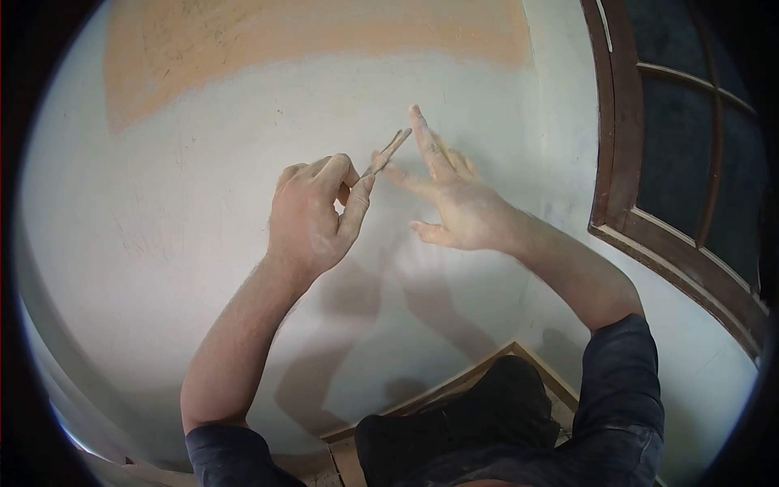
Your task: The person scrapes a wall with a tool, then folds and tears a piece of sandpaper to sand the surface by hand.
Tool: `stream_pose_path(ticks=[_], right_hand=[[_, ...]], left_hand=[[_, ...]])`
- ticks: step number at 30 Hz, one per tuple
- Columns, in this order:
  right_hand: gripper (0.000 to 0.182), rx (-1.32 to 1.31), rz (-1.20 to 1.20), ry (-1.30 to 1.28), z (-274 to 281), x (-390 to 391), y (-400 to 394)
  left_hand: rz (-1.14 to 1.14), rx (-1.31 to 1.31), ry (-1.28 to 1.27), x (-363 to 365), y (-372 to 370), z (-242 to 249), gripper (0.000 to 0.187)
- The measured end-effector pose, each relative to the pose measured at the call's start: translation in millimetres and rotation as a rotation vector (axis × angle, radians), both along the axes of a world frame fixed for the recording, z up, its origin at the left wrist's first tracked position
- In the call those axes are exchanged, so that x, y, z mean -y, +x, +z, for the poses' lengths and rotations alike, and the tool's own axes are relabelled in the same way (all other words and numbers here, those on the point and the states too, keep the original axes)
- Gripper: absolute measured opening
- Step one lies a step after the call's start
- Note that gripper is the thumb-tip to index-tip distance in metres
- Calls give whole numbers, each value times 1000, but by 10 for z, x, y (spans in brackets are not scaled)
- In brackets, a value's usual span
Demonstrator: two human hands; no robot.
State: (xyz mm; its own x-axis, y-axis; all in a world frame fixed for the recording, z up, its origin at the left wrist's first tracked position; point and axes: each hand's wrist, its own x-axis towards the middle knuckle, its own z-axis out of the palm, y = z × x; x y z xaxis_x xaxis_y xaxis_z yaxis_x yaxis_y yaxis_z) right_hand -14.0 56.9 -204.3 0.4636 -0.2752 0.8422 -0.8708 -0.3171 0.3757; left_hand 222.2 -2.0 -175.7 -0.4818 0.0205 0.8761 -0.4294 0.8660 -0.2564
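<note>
Between the thumb and bent fingers of my left hand is a thin tan folded strip, seen nearly edge-on, much like a worn piece of sandpaper. It slants up and to the right. My right hand is held up beside it, fingers spread and thumb apart. One right finger reaches to the strip's lower part and overlaps it in this view, while another points upward near its tip. Pale dust coats the fingers of both hands. Behind them stands a whitish wall.
An orange-tan painted area covers the upper wall. To the right, past the wall's corner, is a brown wooden window frame with dark panes. Below, my dark-clothed legs are close to a tan skirting strip along the floor.
</note>
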Motion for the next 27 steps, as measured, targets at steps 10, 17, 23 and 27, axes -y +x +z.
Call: stream_pose_path(ticks=[10, 17, 23, 27], right_hand=[[54, 315, 382, 335, -83, 514, -225], [30, 626, 724, 794, 78, 689, -113], [18, 584, 897, 820, 63, 739, 22], [20, 528, 869, 760, -59, 599, 189]], left_hand=[[-182, -44, 649, 410, -18, -392, 27], [-90, -17, 264, 452, 80, -588, 15], [-157, -144, 295, 389, 150, -471, 18], [-130, 97, 479, 385, 292, -422, 20]])
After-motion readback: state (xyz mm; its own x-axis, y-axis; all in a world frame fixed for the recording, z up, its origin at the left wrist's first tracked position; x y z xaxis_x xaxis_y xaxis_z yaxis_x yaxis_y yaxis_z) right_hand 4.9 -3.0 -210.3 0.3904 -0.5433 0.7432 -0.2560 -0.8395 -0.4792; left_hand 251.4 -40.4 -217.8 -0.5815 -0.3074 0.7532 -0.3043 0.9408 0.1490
